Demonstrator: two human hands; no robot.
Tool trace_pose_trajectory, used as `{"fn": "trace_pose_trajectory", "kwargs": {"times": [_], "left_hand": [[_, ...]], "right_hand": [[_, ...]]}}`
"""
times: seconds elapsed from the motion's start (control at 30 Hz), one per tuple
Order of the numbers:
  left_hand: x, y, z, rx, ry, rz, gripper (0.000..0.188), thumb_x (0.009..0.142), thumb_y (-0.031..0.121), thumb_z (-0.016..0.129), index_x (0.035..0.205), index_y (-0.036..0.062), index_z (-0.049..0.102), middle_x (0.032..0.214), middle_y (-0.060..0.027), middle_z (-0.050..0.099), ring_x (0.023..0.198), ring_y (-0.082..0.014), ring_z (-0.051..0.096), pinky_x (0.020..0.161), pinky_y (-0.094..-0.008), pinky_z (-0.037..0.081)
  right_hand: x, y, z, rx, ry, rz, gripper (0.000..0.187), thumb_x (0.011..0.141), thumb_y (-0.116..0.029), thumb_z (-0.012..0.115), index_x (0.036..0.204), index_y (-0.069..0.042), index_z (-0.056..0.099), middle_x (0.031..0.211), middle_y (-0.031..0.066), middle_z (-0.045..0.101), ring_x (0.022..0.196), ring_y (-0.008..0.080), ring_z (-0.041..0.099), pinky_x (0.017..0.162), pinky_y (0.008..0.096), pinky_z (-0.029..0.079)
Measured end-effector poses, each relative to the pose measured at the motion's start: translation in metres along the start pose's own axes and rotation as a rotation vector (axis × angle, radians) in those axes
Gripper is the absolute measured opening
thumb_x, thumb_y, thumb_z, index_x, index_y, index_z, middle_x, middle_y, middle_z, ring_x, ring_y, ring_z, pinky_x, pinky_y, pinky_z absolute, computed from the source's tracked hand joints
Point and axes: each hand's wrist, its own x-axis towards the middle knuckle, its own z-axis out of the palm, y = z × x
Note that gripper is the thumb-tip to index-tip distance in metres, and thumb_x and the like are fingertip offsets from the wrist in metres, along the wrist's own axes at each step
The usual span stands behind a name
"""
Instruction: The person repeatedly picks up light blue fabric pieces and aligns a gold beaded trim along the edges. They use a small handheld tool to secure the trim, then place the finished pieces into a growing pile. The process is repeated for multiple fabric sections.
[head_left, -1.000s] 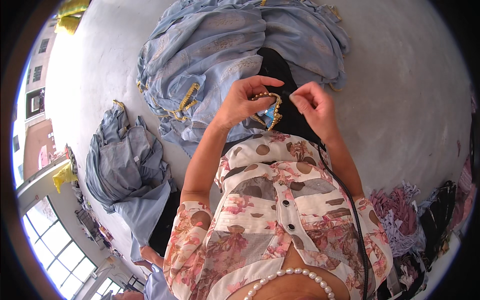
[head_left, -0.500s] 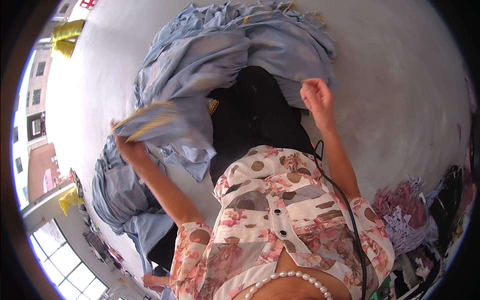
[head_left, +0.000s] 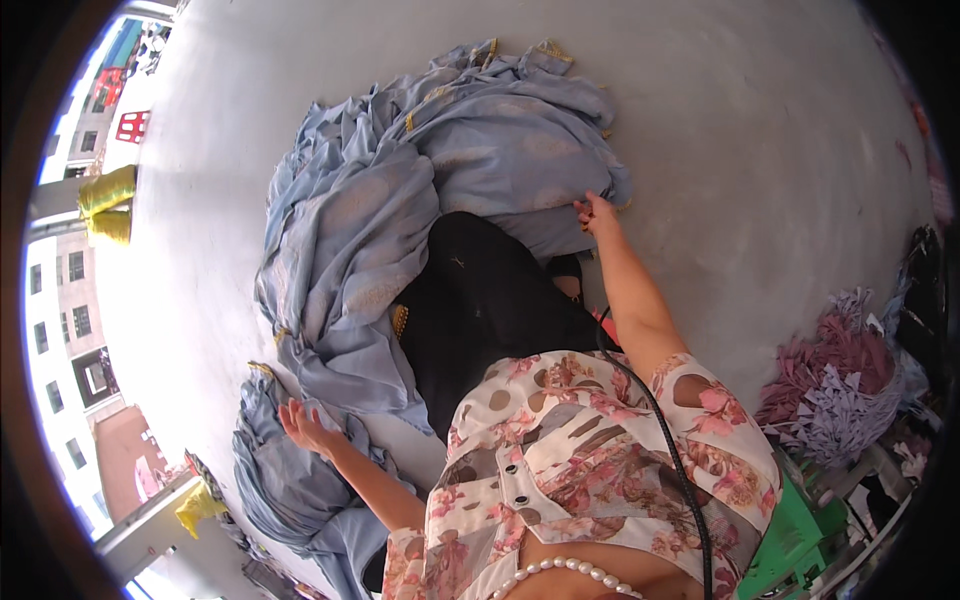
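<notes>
A large heap of grey-blue cloth (head_left: 510,150) with yellow trim along some edges lies bunched around my black-clad knees. My left hand (head_left: 308,432) is open with spread fingers and holds nothing. It is over a second, smaller pile of the same grey-blue cloth (head_left: 290,470) on the left. My right hand (head_left: 597,214) is at the right edge of the large heap, its fingers loosely bent and apart. No cloth shows gripped in it, though whether the fingertips touch the heap is hard to see.
A dark cord (head_left: 665,420) hangs down my front on the right. Bundles of pink and lilac cloth strips (head_left: 840,385) sit at the right, near a green object (head_left: 795,530). Yellow bundles (head_left: 108,203) are at the far left, by the windows.
The yellow-edged cloth that my left hand was swinging is let go and now lies on the heap. My left hand has opened. My right hand's fingers have loosened; the view has shifted.
</notes>
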Motion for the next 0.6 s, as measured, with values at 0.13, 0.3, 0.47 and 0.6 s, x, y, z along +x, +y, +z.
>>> {"fn": "trace_pose_trajectory", "kwargs": {"times": [0.13, 0.3, 0.47, 0.6], "left_hand": [[-0.009, 0.005, -0.001, -0.002, -0.077, 0.018, 0.04, 0.079, 0.006, 0.054, 0.119, 0.0064, 0.052, 0.107, -0.0062, 0.063, 0.098, -0.0156, 0.056, 0.082, -0.0328, 0.042], [-0.035, 0.029, 0.038, -0.02, -0.216, 0.127, 0.035, 0.084, 0.009, 0.054, 0.117, 0.0003, 0.052, 0.106, -0.0109, 0.063, 0.097, -0.0171, 0.058, 0.079, -0.0306, 0.045], [-0.082, 0.051, 0.084, -0.354, -0.503, 0.064, 0.037, 0.087, 0.006, 0.054, 0.121, -0.0033, 0.046, 0.109, -0.0181, 0.061, 0.091, -0.0208, 0.062, 0.071, -0.0278, 0.051], [-0.092, 0.052, 0.11, -0.778, -1.002, -0.533, 0.047, 0.095, 0.033, 0.042, 0.132, 0.0041, 0.042, 0.13, -0.0221, 0.047, 0.113, -0.0303, 0.053, 0.089, -0.0427, 0.048]], "right_hand": [[0.027, -0.005, 0.014, 0.014, 0.124, -0.044, 0.017, 0.087, -0.024, 0.06, 0.093, -0.009, 0.054, 0.066, 0.0057, 0.056, 0.046, 0.0182, 0.053, 0.036, 0.0293, 0.029], [-0.012, -0.06, 0.038, -0.13, 0.11, -0.752, 0.023, 0.085, -0.029, 0.061, 0.087, -0.007, 0.055, 0.067, 0.0005, 0.053, 0.045, 0.0096, 0.039, 0.043, 0.0261, 0.034], [-0.242, -0.045, 0.097, -0.333, -0.802, -0.925, 0.014, 0.087, -0.018, 0.06, 0.087, -0.005, 0.059, 0.081, -0.0018, 0.06, 0.071, 0.01, 0.054, 0.066, 0.0259, 0.045], [-0.287, 0.065, 0.044, -1.091, -1.541, -1.409, 0.011, 0.071, -0.005, 0.063, 0.081, -0.005, 0.059, 0.078, 0.0084, 0.057, 0.081, 0.0274, 0.058, 0.07, 0.0374, 0.048]]}}
